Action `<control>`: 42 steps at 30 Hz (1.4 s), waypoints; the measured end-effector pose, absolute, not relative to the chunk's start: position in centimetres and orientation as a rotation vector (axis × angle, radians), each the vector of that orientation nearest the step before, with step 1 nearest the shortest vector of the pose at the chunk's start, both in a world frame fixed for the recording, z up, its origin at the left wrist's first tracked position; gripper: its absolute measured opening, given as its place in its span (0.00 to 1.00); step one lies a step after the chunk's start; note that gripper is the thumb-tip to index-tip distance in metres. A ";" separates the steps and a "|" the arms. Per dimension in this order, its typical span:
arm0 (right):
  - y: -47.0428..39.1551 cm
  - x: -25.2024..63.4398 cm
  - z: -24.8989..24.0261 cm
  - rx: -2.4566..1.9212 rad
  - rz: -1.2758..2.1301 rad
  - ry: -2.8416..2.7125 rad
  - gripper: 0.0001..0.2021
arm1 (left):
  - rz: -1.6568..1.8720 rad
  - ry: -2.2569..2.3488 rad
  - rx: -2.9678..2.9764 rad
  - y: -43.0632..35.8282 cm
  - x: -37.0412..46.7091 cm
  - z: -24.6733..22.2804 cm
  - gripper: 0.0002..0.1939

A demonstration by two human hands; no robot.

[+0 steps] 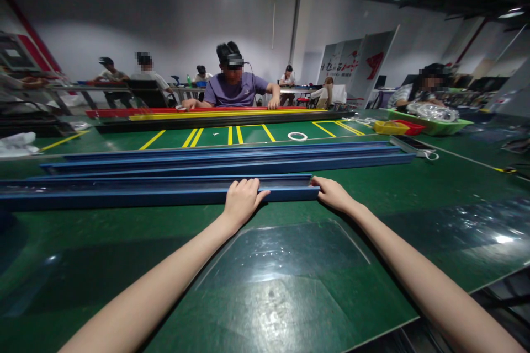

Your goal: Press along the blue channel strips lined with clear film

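- The left hand (242, 198) grips the near blue channel (165, 197), fingers over its wall.
- The right hand (332, 194) touches its right end (finger closure unclear).
- The channel lies across the green table (356, 309).

At the frame's center, your left hand (242, 201) grips the near blue channel (165, 197) over its rim, while your right hand (331, 193) touches its right end. More blue channels (248, 161) lie just beyond. Clear sheeting (285, 253) covers the green table (356, 303) at lower center.
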State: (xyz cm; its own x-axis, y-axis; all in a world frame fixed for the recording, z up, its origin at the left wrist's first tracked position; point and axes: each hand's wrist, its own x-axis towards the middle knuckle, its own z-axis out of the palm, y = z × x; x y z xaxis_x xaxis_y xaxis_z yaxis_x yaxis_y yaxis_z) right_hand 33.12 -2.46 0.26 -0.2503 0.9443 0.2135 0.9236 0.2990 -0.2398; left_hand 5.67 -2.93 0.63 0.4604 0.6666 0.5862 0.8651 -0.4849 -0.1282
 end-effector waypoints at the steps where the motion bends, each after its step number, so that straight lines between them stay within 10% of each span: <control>1: -2.5 33.1 0.3 -1.686 0.090 -2.258 0.09 | -0.669 -1.284 -2.303 -2.9 5.7 0.6 0.17; 42: -2.6 33.1 0.4 -1.684 0.074 -2.265 0.08 | -0.658 -1.212 -2.275 -2.7 5.5 0.6 0.19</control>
